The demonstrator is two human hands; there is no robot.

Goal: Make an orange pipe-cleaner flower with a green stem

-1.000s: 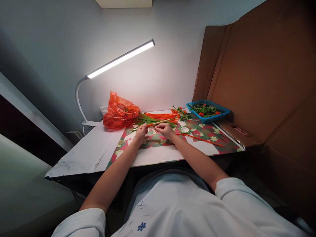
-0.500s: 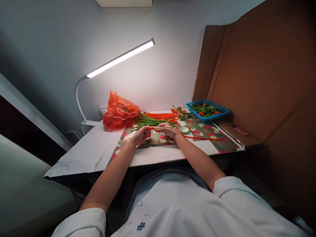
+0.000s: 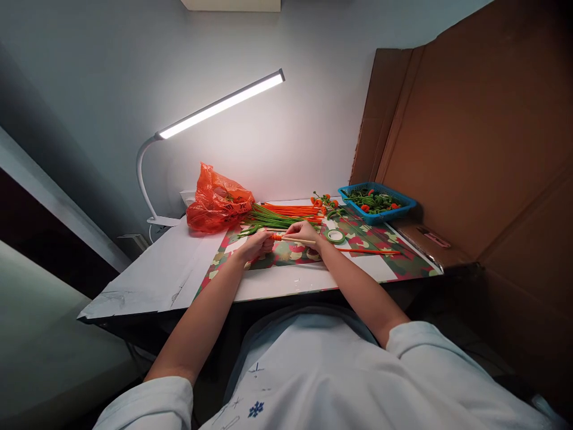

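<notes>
My left hand (image 3: 258, 243) is closed round one end of a thin pale wooden stick (image 3: 299, 240). An orange pipe cleaner (image 3: 277, 237) is coiled round the stick just beside my left fingers. My right hand (image 3: 304, 232) has its fingertips pinched together at the right end of the coil, and the free part of the stick runs below them. What lies between those fingertips is too small to see clearly. Behind my hands lie a bundle of green pipe cleaners (image 3: 282, 218) and a row of orange pipe cleaners (image 3: 293, 210).
A roll of green tape (image 3: 335, 236) and a loose orange stem (image 3: 373, 251) lie to the right. Farther back are small orange flowers (image 3: 324, 203) and a blue basket (image 3: 371, 218) of green and orange pieces. An orange plastic bag (image 3: 219, 200) and a lit lamp (image 3: 221, 104) stand left.
The stick has tilted, its right end now lower and in front of my right hand. My right fingers have moved up toward the coil. The view has shifted slightly.
</notes>
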